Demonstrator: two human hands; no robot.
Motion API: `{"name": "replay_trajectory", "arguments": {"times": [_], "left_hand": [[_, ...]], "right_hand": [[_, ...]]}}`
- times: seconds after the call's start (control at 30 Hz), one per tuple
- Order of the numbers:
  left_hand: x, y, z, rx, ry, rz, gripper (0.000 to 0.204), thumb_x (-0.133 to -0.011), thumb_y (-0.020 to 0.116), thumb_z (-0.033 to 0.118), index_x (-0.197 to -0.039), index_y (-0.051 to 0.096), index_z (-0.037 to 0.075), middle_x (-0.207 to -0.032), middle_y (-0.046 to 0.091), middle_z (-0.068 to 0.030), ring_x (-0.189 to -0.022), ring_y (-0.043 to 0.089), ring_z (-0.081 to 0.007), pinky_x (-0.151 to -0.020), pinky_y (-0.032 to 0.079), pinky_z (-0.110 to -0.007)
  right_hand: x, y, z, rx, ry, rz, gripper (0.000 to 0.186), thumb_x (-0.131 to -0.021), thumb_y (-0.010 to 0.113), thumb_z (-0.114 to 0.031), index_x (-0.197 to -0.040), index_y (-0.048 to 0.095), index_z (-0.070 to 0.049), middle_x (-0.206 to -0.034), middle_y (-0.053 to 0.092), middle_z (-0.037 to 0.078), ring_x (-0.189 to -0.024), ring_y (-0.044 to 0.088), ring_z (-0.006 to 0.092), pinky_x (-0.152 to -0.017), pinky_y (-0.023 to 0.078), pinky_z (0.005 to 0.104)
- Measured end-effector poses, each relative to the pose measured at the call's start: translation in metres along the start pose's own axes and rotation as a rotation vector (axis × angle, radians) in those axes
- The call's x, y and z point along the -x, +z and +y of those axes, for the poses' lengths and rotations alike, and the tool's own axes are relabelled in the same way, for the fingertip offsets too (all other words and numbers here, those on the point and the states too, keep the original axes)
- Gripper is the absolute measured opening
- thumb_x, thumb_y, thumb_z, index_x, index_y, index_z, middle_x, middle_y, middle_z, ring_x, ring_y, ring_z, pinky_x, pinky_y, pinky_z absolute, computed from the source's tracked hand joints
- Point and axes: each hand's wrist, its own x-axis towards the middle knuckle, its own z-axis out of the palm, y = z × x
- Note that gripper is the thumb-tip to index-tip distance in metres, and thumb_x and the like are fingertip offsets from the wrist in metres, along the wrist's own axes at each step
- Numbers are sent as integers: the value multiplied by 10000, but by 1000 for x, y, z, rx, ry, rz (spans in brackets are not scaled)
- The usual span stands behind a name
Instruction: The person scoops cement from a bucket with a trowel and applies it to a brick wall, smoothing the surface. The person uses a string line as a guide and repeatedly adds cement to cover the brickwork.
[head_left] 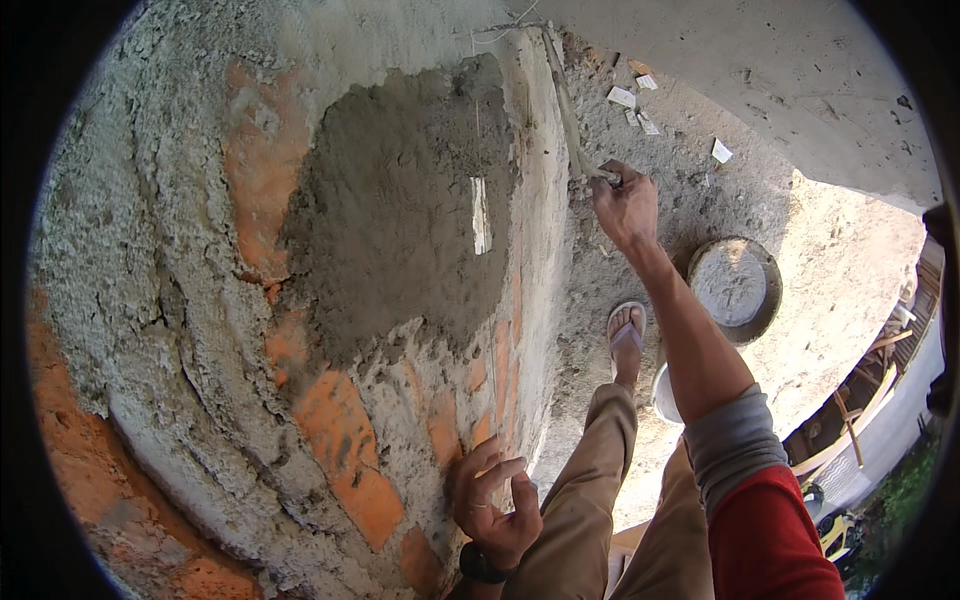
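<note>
My right hand (628,212) is closed around the lower end of a long, thin, cement-coloured tool (566,105). This tool runs upward along the wall's corner; seen nearly edge-on, its exact kind is not clear. Dark grey fresh mortar (400,210) covers a large patch of the brick wall (345,450) to the left of that hand. A pale narrow strip (481,215) shows on the mortar. Lower down, my left hand (495,505) is beside the bare bricks with its fingers bent and apart, holding nothing. Whether its fingertips touch the wall I cannot tell.
A round pan with grey contents (738,287) stands on the ground right of my forearm. Another pale container (665,395) is partly hidden behind that arm. Paper scraps (622,97) lie on the rough ground. My sandalled foot (627,330) is near the wall's base. Timber pieces (850,420) lie far right.
</note>
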Motion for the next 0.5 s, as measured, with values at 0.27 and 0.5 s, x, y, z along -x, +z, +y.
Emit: {"name": "replay_trajectory", "arguments": {"times": [0.27,0.5], "left_hand": [[-2,0,4,-78,21,-6,256,-857,672,-2,-1110,695,31,-1154,714,-219,-965,711,-354,-819,591,-414],[-6,0,17,-277,-49,-134,404,-864,666,53,-1266,662,19,-1336,636,-244,-1213,618,-413,-1031,487,-504]], "right_hand": [[90,-14,37,-57,-369,61,266,-889,716,-282,-868,642,-26,-763,603,154,-685,618,376,-626,491,454],[109,1,35,-9,-398,174,546,-982,708,-436,-686,528,-14,-611,446,110,-544,459,284,-535,397,396]]}}
